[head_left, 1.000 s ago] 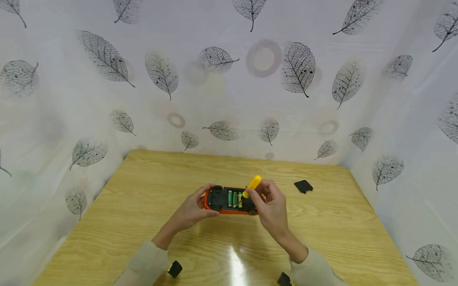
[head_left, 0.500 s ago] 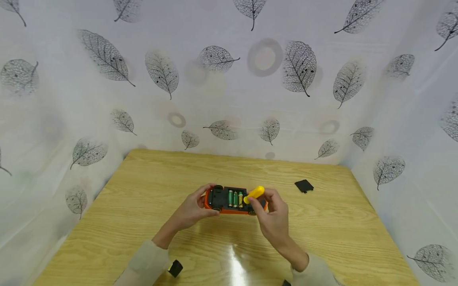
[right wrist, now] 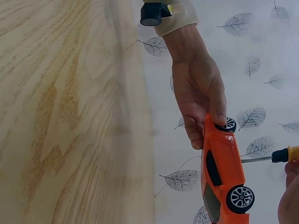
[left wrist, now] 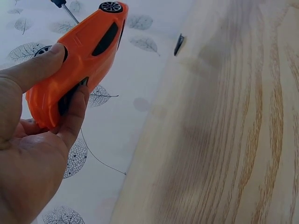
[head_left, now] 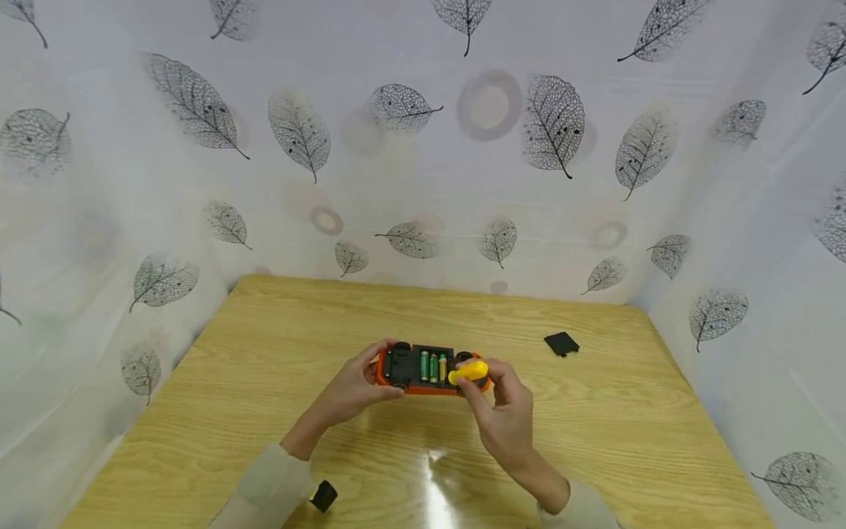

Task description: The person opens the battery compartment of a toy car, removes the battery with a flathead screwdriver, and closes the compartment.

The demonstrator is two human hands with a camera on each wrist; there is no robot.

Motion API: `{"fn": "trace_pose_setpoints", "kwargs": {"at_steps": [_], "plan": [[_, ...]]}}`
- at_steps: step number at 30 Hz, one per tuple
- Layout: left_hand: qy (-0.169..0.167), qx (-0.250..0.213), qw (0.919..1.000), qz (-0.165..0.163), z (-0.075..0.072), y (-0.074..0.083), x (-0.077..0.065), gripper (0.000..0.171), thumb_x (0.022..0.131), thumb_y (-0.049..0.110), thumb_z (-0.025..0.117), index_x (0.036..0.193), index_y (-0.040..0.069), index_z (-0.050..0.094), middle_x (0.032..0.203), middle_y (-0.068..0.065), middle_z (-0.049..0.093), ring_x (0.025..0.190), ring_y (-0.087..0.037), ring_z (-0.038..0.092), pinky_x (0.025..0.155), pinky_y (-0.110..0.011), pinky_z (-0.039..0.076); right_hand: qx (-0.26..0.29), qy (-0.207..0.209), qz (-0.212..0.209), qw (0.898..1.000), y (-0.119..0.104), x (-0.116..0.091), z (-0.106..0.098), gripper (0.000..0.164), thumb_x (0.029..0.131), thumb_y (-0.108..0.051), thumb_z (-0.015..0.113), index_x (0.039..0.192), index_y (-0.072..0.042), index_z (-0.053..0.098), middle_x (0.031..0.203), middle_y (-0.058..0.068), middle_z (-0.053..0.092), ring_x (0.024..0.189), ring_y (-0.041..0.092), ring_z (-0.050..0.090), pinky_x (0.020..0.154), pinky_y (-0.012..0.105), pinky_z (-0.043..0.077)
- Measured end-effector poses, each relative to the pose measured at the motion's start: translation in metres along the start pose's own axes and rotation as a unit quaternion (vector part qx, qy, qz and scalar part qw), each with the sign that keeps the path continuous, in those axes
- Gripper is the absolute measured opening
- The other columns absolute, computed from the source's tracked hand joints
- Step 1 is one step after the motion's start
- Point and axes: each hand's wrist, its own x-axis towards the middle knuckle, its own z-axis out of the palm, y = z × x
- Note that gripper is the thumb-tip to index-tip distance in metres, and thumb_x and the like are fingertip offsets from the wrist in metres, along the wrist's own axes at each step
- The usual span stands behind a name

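Observation:
My left hand [head_left: 353, 389] grips one end of an orange toy car [left wrist: 96, 42], held with its black underside facing up. In the head view the open battery compartment shows green batteries [head_left: 433, 367] and one yellowish battery [head_left: 443, 369] side by side. The right hand [head_left: 507, 411] pinches the yellow handle of a screwdriver [head_left: 471, 370] near the car's other end. In the right wrist view the screwdriver's metal shaft [right wrist: 257, 159] reaches the car's underside; its tip is hidden. A thin wire [left wrist: 96, 154] trails from the car.
A black battery cover [head_left: 562, 344] lies on the wooden table [head_left: 628, 411], back right. White curtains [head_left: 410, 184] with leaf prints stand behind and at both sides. A black wrist camera [head_left: 324, 497] shows by the left sleeve.
The screwdriver handle has tilted down and to the right, and my right hand has moved slightly lower with it. The left hand and the car have stayed nearly still.

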Motion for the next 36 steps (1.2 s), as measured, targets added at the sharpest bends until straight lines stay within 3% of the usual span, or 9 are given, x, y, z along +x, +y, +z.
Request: {"fn": "trace_pose_setpoints", "kwargs": {"at_steps": [20,36], "plan": [[0.0,0.0,1.0,-0.003,-0.001,0.001,-0.001,0.08,0.078,0.003,0.074,0.144,0.011,0.031,0.143,-0.011,0.031,0.116,-0.029,0.051,0.083,-0.037,0.052,0.01,-0.003,-0.044,0.999,0.004,-0.015,-0.001,0.026,0.073,0.021,0.065,0.096,0.017,0.054,0.094,0.026,0.061,0.087,0.028,0.06,0.078,0.026,0.051],[0.004,-0.011,0.9998,-0.014,-0.001,0.002,0.001,0.077,0.078,0.004,0.074,0.142,0.017,0.034,0.141,-0.011,0.035,0.114,-0.028,0.052,0.083,-0.038,0.052,0.022,0.006,-0.064,0.998,-0.003,-0.013,0.001,0.024,0.074,0.021,0.065,0.095,0.018,0.054,0.096,0.027,0.061,0.091,0.03,0.06,0.083,0.028,0.05]]}}
